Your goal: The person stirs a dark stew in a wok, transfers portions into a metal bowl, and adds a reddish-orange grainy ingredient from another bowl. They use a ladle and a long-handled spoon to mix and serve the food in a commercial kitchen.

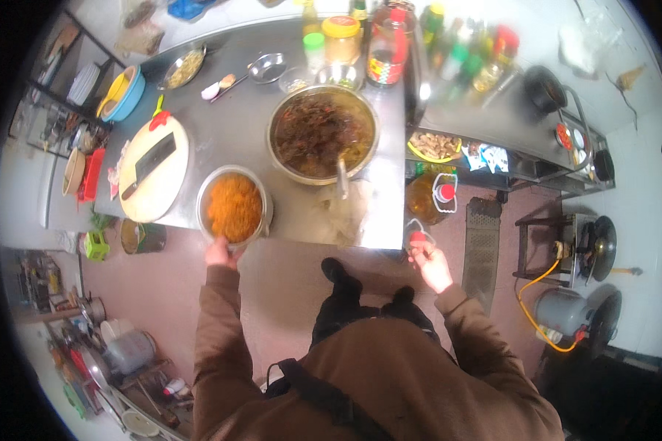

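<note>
My left hand (224, 254) grips the near rim of a metal pot (266, 209) filled with orange-red powder (234, 208), standing at the table's front edge. My right hand (429, 263) is beyond the table's right corner, its fingers pinched at a red cap (417, 237) with a pale handle loop around it. The container below that cap is mostly hidden. Just behind it stands a big clear jug of amber oil (428, 198) with another red cap. A large steel bowl (273, 156) of dark brown stew-like food sits on the table, a metal handle (342, 178) leaning over its rim.
A cleaver (153, 163) lies on a round chopping board (171, 189) at left. Jars and a large red-lidded bottle (387, 55) line the table's back. At right stand a low shelf with a yellow basket (435, 146) and a grey gas cylinder (564, 312) with an orange hose.
</note>
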The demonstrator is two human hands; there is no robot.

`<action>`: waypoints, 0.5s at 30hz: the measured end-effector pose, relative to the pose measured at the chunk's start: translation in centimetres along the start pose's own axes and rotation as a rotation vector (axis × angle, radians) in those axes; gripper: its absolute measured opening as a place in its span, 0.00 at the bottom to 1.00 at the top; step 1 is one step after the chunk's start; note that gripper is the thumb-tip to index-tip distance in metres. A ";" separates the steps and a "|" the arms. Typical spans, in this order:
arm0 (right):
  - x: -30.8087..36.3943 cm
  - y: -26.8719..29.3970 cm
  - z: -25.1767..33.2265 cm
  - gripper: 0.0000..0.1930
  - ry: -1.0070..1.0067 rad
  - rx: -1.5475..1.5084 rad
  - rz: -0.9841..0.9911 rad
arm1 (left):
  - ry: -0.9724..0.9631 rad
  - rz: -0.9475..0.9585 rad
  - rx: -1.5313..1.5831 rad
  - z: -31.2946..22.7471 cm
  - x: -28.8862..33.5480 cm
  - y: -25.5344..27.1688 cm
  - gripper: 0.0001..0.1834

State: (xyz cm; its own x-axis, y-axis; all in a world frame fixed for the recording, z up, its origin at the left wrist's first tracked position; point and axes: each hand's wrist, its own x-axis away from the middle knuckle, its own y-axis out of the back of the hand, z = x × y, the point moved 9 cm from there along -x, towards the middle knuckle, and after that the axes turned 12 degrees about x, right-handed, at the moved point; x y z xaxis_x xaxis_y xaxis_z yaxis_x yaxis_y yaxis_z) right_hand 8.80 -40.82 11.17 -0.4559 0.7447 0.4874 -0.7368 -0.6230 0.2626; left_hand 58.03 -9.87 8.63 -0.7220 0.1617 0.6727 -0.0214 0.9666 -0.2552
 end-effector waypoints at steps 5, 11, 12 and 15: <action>4.4 -0.1 1.9 0.14 0.009 0.118 0.144 | 0.024 0.062 -0.017 3.9 10.0 2.0 0.27; 10.6 -8.8 11.6 0.24 0.342 0.148 0.451 | -0.136 0.038 -0.005 10.3 21.1 2.0 0.19; 12.0 -9.3 12.7 0.26 0.433 0.266 0.433 | -0.134 0.004 -0.022 11.1 22.1 1.8 0.16; 13.7 -9.4 14.0 0.31 0.531 0.542 0.393 | -0.197 0.127 0.135 12.6 25.0 -1.1 0.16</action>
State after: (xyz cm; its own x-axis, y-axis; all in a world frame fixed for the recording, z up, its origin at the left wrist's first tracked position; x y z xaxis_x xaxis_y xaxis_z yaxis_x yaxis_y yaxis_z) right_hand 16.44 -28.16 27.05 -0.9015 0.3798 0.2075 -0.1971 -0.7871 0.5844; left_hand 31.26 -9.38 16.98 -0.8453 0.2255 0.4844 -0.0041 0.9038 -0.4280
